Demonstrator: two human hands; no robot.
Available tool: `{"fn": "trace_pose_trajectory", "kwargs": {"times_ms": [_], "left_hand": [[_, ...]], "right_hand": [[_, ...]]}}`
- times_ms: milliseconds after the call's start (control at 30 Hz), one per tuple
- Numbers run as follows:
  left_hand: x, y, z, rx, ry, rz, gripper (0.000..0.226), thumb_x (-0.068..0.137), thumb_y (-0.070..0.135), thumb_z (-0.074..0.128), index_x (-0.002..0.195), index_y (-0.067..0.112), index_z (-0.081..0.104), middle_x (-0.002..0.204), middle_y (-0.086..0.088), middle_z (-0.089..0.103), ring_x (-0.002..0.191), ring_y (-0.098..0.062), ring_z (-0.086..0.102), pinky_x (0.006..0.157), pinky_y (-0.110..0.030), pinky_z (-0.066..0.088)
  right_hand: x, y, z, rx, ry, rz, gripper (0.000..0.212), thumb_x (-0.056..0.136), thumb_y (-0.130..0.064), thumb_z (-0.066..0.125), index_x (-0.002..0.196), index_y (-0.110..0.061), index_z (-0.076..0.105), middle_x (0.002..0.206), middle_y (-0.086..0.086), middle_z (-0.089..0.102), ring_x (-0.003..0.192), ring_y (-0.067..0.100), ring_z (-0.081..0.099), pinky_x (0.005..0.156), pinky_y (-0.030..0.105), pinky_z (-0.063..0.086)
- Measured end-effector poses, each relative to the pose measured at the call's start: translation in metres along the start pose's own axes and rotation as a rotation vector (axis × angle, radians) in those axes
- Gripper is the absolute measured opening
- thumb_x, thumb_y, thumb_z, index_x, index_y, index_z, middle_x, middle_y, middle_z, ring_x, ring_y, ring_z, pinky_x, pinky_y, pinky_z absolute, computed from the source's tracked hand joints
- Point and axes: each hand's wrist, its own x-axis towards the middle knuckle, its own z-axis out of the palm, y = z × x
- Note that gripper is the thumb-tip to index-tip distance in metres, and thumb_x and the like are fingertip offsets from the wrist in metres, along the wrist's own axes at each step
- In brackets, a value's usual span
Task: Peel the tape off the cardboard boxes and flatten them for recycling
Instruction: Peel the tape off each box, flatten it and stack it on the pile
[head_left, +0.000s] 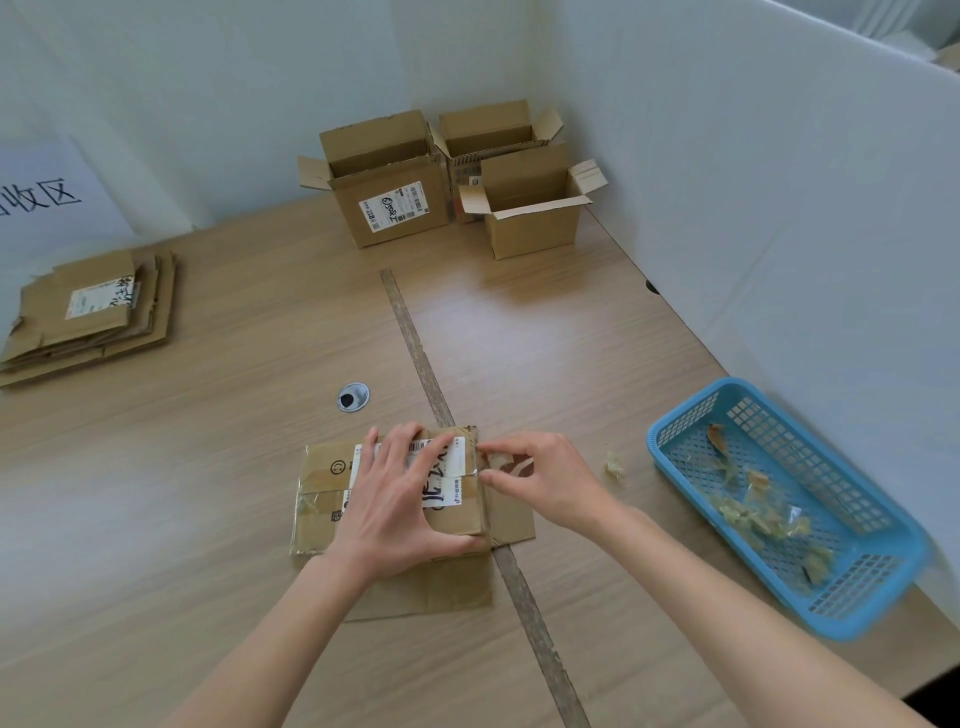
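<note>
Head view: the left hand (402, 499) lies flat, fingers spread, pressing a labelled brown cardboard box (322, 514) onto the wooden table (208, 467). Just beside it, the right hand (545, 480) pinches a strip of clear tape (496, 460) at the box's edge. Right of that hand, a perforated blue plastic basket (852, 613) holds crumpled tape scraps (753, 517).

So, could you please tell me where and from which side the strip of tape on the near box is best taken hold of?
Best at its loose end at the box's right edge, where the tape already lifts off the cardboard. Come from the right, as the right hand does, pinching that free end. The left hand lies flat over the label, pinning the box, so probably pull rightward, away from it.
</note>
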Motion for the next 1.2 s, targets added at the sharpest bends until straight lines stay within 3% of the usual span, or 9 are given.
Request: {"fn": "trace_pose_trajectory", "kwargs": {"times_ms": [267, 400, 633, 700, 800, 900, 1000, 1067, 1200], "left_hand": [[-0.003, 0.003, 0.0, 0.003, 0.0, 0.038, 0.12, 0.058, 0.097, 0.057, 0.152, 0.024, 0.042, 0.146, -0.01, 0.042, 0.141, -0.029, 0.038, 0.123, -0.06, 0.013], [-0.004, 0.004, 0.0, 0.014, 0.004, 0.043, 0.121, 0.057, 0.096, 0.06, 0.152, 0.023, 0.043, 0.146, -0.011, 0.042, 0.141, -0.029, 0.038, 0.123, -0.059, 0.014], [-0.002, 0.003, 0.002, 0.03, 0.004, 0.038, 0.122, 0.056, 0.098, 0.058, 0.152, 0.025, 0.042, 0.146, -0.008, 0.041, 0.141, -0.028, 0.039, 0.123, -0.059, 0.014], [-0.002, 0.003, 0.003, 0.041, 0.01, 0.041, 0.122, 0.055, 0.098, 0.058, 0.152, 0.026, 0.042, 0.145, -0.007, 0.042, 0.14, -0.027, 0.04, 0.123, -0.058, 0.015], [-0.003, 0.002, 0.003, 0.05, 0.005, 0.04, 0.122, 0.056, 0.1, 0.055, 0.152, 0.026, 0.041, 0.145, -0.007, 0.042, 0.14, -0.027, 0.04, 0.123, -0.058, 0.015], [-0.003, 0.002, 0.003, 0.06, -0.008, 0.035, 0.122, 0.057, 0.102, 0.051, 0.152, 0.027, 0.04, 0.146, -0.008, 0.042, 0.141, -0.027, 0.039, 0.123, -0.058, 0.015], [-0.002, 0.002, 0.004, 0.067, -0.012, 0.029, 0.121, 0.057, 0.102, 0.05, 0.152, 0.028, 0.039, 0.147, -0.008, 0.041, 0.142, -0.027, 0.038, 0.124, -0.057, 0.014], [-0.002, 0.002, 0.004, 0.065, -0.01, 0.031, 0.12, 0.057, 0.101, 0.051, 0.152, 0.029, 0.038, 0.147, -0.007, 0.041, 0.142, -0.027, 0.038, 0.124, -0.057, 0.013], [-0.002, 0.002, 0.005, 0.063, -0.007, 0.033, 0.12, 0.057, 0.1, 0.053, 0.152, 0.028, 0.038, 0.147, -0.007, 0.04, 0.142, -0.027, 0.037, 0.124, -0.057, 0.013]], "right_hand": [[0.01, 0.002, 0.008, 0.212, 0.024, 0.113, 0.045, 0.089, -0.031, 0.074, 0.132, -0.038, 0.064, 0.129, -0.02, 0.064, 0.09, -0.002, 0.068, 0.087, 0.025, 0.057], [0.01, 0.007, 0.009, 0.237, 0.082, 0.072, 0.035, 0.088, -0.022, 0.075, 0.12, -0.035, 0.074, 0.114, -0.02, 0.072, 0.084, -0.001, 0.069, 0.079, 0.018, 0.055], [-0.003, 0.015, 0.007, 0.042, 0.231, 0.026, 0.027, 0.094, -0.057, 0.06, 0.08, -0.035, 0.062, 0.068, -0.015, 0.064, 0.063, -0.001, 0.06, 0.058, 0.021, 0.048], [-0.003, 0.016, 0.004, 0.039, 0.149, 0.029, 0.016, 0.102, -0.045, 0.054, 0.097, -0.036, 0.067, 0.065, -0.009, 0.063, 0.064, 0.0, 0.064, 0.065, 0.029, 0.054], [-0.003, 0.015, 0.004, 0.001, -0.029, 0.022, 0.043, 0.106, -0.014, 0.046, 0.143, -0.035, 0.054, 0.074, -0.011, 0.064, 0.07, 0.004, 0.067, 0.074, 0.027, 0.058], [0.001, 0.01, 0.005, 0.049, -0.084, 0.082, 0.053, 0.101, 0.0, 0.036, 0.139, -0.03, 0.057, 0.104, -0.006, 0.06, 0.08, -0.001, 0.058, 0.077, 0.024, 0.049], [0.0, 0.004, 0.004, 0.053, -0.003, 0.088, 0.039, 0.1, -0.011, 0.037, 0.115, -0.028, 0.069, 0.094, -0.017, 0.059, 0.084, -0.007, 0.054, 0.076, 0.011, 0.036], [0.0, 0.002, 0.003, 0.065, 0.045, 0.045, 0.031, 0.1, -0.025, 0.04, 0.103, -0.029, 0.07, 0.069, -0.02, 0.057, 0.065, -0.004, 0.052, 0.062, 0.011, 0.037], [-0.001, 0.003, 0.002, 0.043, 0.067, 0.001, 0.032, 0.089, -0.064, 0.061, 0.104, -0.037, 0.067, 0.056, -0.015, 0.039, 0.053, 0.003, 0.037, 0.054, 0.015, 0.034]]}}
